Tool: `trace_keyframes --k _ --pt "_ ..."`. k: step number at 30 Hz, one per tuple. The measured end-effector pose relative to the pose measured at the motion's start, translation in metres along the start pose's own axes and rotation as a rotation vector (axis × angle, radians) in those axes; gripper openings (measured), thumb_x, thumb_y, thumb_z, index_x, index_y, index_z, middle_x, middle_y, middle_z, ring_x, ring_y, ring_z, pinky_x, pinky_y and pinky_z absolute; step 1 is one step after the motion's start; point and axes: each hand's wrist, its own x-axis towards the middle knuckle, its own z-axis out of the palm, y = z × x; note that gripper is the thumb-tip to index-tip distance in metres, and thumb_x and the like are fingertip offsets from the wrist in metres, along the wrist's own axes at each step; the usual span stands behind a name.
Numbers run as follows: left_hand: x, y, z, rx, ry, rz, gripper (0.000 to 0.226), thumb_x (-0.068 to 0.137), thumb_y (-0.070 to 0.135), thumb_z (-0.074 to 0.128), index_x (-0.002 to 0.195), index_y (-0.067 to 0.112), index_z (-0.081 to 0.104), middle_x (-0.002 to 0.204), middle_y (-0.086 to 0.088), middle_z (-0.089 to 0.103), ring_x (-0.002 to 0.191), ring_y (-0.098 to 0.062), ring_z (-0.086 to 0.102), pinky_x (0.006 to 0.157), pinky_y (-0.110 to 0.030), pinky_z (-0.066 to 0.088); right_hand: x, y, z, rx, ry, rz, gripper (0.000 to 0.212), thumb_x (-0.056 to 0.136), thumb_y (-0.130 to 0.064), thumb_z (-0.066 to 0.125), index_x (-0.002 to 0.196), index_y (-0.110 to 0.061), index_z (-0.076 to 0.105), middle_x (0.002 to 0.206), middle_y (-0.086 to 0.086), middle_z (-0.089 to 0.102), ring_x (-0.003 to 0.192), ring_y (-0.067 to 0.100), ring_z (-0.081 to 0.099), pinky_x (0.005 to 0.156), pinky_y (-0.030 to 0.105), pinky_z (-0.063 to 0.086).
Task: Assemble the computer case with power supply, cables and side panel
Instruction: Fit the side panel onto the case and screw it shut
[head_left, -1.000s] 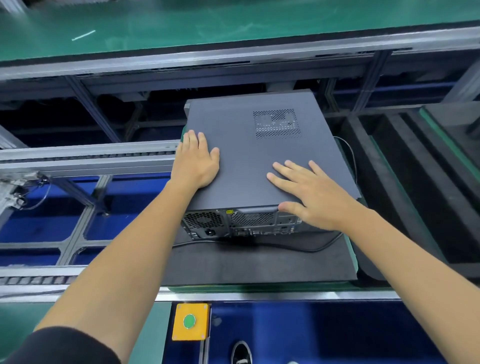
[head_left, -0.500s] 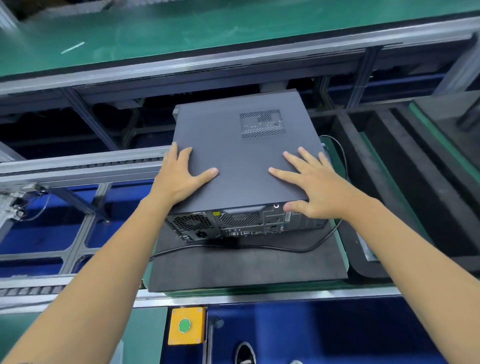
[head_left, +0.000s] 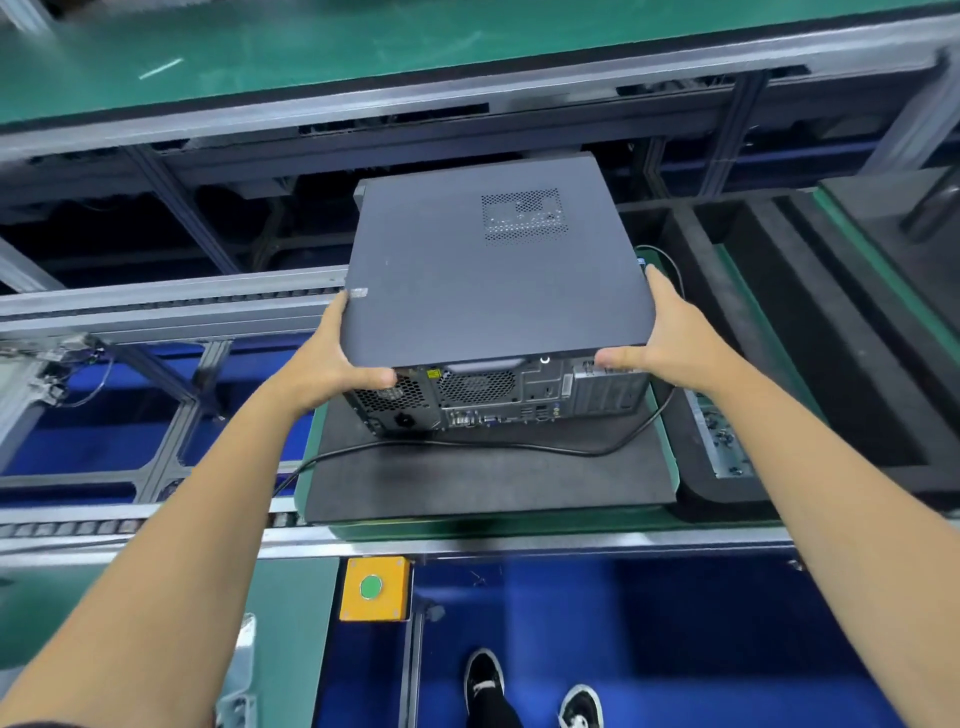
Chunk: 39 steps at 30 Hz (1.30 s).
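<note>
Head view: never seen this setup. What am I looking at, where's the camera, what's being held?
The camera sits on a person's head, looking forward and down, so both bare arms reach into the picture. There is no robot. The left hand and right hand grip opposite sides of a dark computer case, thumbs on its rear face. The side panel faces up and looks closed. The case rests on a black foam mat on a conveyor line. A black cable lies across the mat. Below is a yellow box with a green button.
</note>
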Motion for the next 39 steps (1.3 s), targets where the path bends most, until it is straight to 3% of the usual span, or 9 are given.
trace_keyframes --k 7,13,18,21,25,29,31,34,39 --pt "0.000 -0.007 0.016 -0.070 0.175 0.050 0.121 0.047 0.031 0.091 0.148 0.036 0.024 0.124 0.031 0.047 0.116 -0.006 0.049 0.097 -0.027 0.040 0.004 0.003 0.006 0.101 0.094 0.057 0.096 0.065 -0.022 0.093 0.144 -0.031 0.039 0.108 -0.039 0.046 0.094 -0.019 0.050 0.070 0.001 0.037" --pt "-0.008 0.001 0.020 -0.031 0.254 0.063 0.093 0.051 0.029 0.091 0.131 0.036 0.045 0.117 0.019 0.059 0.112 -0.014 0.055 0.092 -0.030 0.044 0.002 -0.001 0.009 0.194 0.166 0.070 0.085 0.066 -0.013 0.091 0.138 -0.026 0.048 0.108 -0.031 0.053 0.092 -0.017 0.054 0.067 -0.003 0.039" --pt "-0.018 -0.004 0.015 -0.036 0.245 -0.005 0.085 0.065 0.026 0.088 0.137 0.023 0.043 0.124 0.007 0.057 0.109 -0.013 0.055 0.093 -0.030 0.043 -0.008 0.000 -0.017 0.273 -0.027 0.110 0.066 0.086 -0.012 0.076 0.144 -0.018 0.046 0.133 -0.004 0.060 0.114 0.012 0.061 0.101 0.035 0.047" --pt "-0.024 -0.023 0.015 0.069 0.257 0.019 0.046 0.080 0.021 0.077 0.122 0.017 0.059 0.106 0.001 0.066 0.096 -0.019 0.060 0.080 -0.029 0.043 -0.020 0.021 -0.038 0.344 -0.018 0.228 0.032 0.098 -0.016 0.059 0.130 -0.014 0.057 0.121 0.006 0.068 0.096 0.008 0.068 0.087 0.031 0.054" --pt "-0.023 -0.036 0.042 -0.025 0.412 0.046 0.009 0.091 0.022 0.063 0.098 0.018 0.060 0.081 0.001 0.061 0.080 -0.021 0.053 0.066 -0.025 0.041 -0.035 0.057 -0.043 0.357 0.342 0.507 0.014 0.098 -0.007 0.056 0.105 0.000 0.065 0.103 0.023 0.069 0.071 0.018 0.064 0.065 0.024 0.052" --pt "-0.045 -0.065 0.091 0.107 0.633 -0.144 0.026 0.098 0.029 0.047 0.082 0.011 0.055 0.077 -0.012 0.059 0.075 -0.033 0.053 0.066 -0.038 0.040 -0.052 0.087 -0.038 0.220 0.349 0.666 0.018 0.096 0.001 0.055 0.106 0.011 0.067 0.084 0.019 0.066 0.064 0.019 0.060 0.059 0.025 0.052" --pt "-0.069 -0.060 0.137 0.320 0.541 -0.174 0.033 0.092 0.028 0.047 0.066 0.008 0.053 0.062 -0.014 0.057 0.066 -0.038 0.058 0.061 -0.040 0.045 -0.054 0.101 -0.036 0.146 0.334 0.673 0.019 0.096 0.003 0.054 0.103 0.010 0.069 0.086 0.018 0.068 0.072 0.023 0.064 0.071 0.033 0.058" --pt "-0.069 -0.014 0.200 0.552 0.197 0.300 0.037 0.084 0.033 0.045 0.052 0.016 0.040 0.047 -0.004 0.049 0.046 -0.031 0.052 0.045 -0.030 0.039 -0.045 0.117 -0.036 -0.005 0.284 0.644 0.020 0.091 0.006 0.055 0.097 0.004 0.074 0.101 0.020 0.072 0.096 0.033 0.068 0.094 0.040 0.054" --pt "0.007 0.121 0.285 0.706 -0.239 0.701 0.030 0.099 0.032 0.036 0.072 0.020 0.035 0.067 0.004 0.041 0.060 -0.024 0.052 0.054 -0.033 0.036 -0.008 0.141 -0.044 -0.150 0.201 0.572 0.025 0.089 0.008 0.050 0.101 0.004 0.072 0.111 0.019 0.071 0.106 0.033 0.065 0.089 0.029 0.050"
